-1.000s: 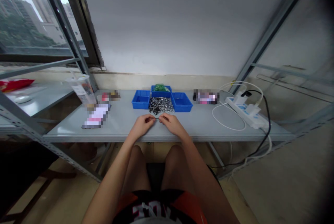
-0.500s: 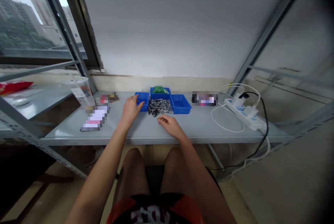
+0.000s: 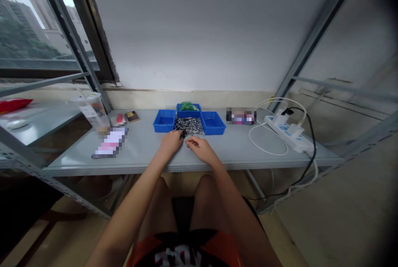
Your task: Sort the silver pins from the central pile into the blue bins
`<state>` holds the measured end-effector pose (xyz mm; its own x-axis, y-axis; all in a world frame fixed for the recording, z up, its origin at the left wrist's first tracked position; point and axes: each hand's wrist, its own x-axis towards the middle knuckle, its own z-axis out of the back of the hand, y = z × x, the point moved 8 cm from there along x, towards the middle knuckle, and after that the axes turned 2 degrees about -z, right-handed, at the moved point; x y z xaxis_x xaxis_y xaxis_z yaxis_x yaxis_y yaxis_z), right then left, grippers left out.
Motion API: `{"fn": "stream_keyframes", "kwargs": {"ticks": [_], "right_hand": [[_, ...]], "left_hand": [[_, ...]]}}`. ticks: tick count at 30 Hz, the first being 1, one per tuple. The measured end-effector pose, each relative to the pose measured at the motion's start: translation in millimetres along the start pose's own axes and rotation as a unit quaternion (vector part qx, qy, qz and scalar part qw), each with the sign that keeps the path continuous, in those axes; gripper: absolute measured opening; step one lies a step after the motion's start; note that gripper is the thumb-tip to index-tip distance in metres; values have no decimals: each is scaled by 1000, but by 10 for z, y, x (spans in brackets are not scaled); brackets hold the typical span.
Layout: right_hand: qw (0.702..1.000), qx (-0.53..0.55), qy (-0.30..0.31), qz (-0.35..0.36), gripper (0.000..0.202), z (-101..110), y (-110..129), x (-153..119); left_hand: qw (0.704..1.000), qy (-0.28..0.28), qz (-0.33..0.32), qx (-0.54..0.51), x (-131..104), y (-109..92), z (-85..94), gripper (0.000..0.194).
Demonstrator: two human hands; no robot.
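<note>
Metal pieces (image 3: 190, 125) beside left hand (image 3: 173, 141)

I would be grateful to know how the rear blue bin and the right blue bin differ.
The rear blue bin holds green packaging, while much of the right blue bin's inner floor shows bare. The rear blue bin stands behind the pile of small metal parts; the right blue bin stands to its right. Both are open-topped and blue.
</note>
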<state>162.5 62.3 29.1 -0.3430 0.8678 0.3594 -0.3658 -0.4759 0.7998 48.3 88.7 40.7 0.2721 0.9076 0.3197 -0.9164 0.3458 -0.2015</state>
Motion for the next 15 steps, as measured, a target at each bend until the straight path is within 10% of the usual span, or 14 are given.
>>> {"fn": "stream_keyframes", "kwargs": {"ticks": [15], "right_hand": [[1000, 3, -3, 6, 14, -3, -14, 14]], "left_hand": [[997, 7, -77, -7, -224, -92, -57, 22]]}}
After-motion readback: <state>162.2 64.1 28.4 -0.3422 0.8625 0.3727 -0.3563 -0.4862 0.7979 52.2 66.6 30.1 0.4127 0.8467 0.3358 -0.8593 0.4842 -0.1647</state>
